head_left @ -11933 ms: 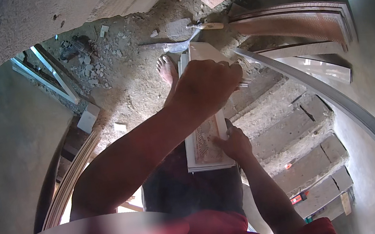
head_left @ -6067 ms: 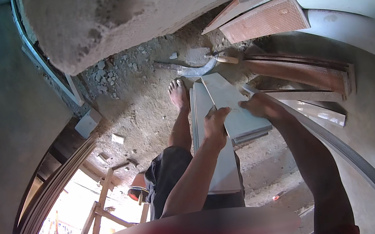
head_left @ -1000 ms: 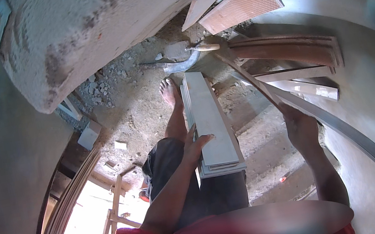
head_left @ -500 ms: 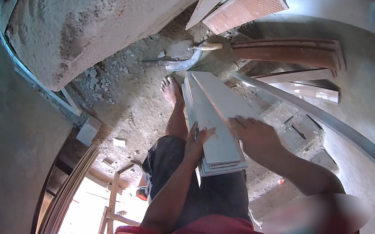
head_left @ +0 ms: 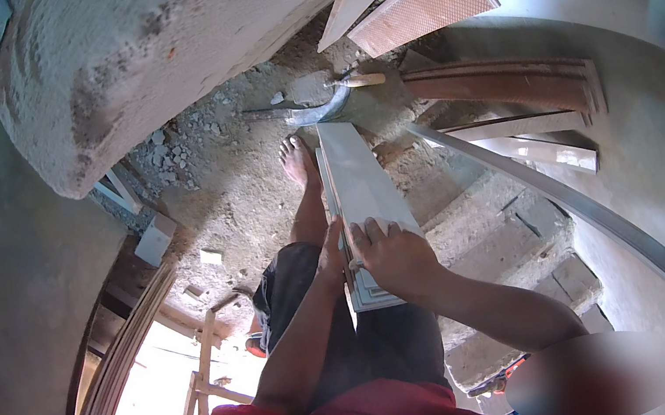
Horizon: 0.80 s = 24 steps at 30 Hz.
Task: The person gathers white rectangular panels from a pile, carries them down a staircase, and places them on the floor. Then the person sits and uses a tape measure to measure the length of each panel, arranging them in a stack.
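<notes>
A stack of long, pale grey tile strips [head_left: 363, 168] lies lengthwise over my thigh, pointing away from me. The top strip narrows toward its far end, and the edges of several others show beneath it at the left and the near end. Along the left edge of the stack, my left hand [head_left: 331, 259] is closed against the strips; some of its fingers are hidden. My right hand [head_left: 395, 260] lies palm down across the top strip near the closer end, fingers apart and stretched over its surface.
Beyond my bare foot [head_left: 298, 162] lie a curved grey pipe piece [head_left: 320, 110] and a wooden-handled trowel [head_left: 359, 80]. Reddish-backed tiles [head_left: 426, 4] and brown strips [head_left: 498, 85] lean at the right. A long metal bar [head_left: 563, 202] slants beside broken steps [head_left: 490, 220].
My right hand has moved left, from the stack's right side onto its top. The upper strip that stuck out rightward now lies more in line with the others.
</notes>
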{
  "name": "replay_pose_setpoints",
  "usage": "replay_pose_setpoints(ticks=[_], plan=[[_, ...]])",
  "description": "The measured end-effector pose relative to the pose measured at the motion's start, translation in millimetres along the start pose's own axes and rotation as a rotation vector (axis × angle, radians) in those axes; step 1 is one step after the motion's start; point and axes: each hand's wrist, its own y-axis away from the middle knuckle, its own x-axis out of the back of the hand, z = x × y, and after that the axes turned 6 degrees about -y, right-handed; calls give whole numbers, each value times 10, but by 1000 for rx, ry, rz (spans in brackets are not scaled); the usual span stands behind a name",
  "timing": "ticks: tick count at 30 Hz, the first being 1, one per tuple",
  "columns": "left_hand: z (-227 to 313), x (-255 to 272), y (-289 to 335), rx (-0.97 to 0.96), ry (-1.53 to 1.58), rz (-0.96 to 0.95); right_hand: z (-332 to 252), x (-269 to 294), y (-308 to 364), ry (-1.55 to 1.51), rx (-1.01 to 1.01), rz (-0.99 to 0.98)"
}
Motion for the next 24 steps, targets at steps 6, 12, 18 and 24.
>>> replay_pose_setpoints(ticks=[6,12,18,24], plan=[[149,-15,-108,61,399,-122,-22,93,34,-190,-43,-51],[-13,0,-360,1,277,-130,251,104,83,-533,-223,-290],[160,-106,-427,-41,299,-129,821,-238,70,-1043,-820,-34],[375,-198,-421,-150,258,-80,911,-690,-39,-1594,-975,-165]])
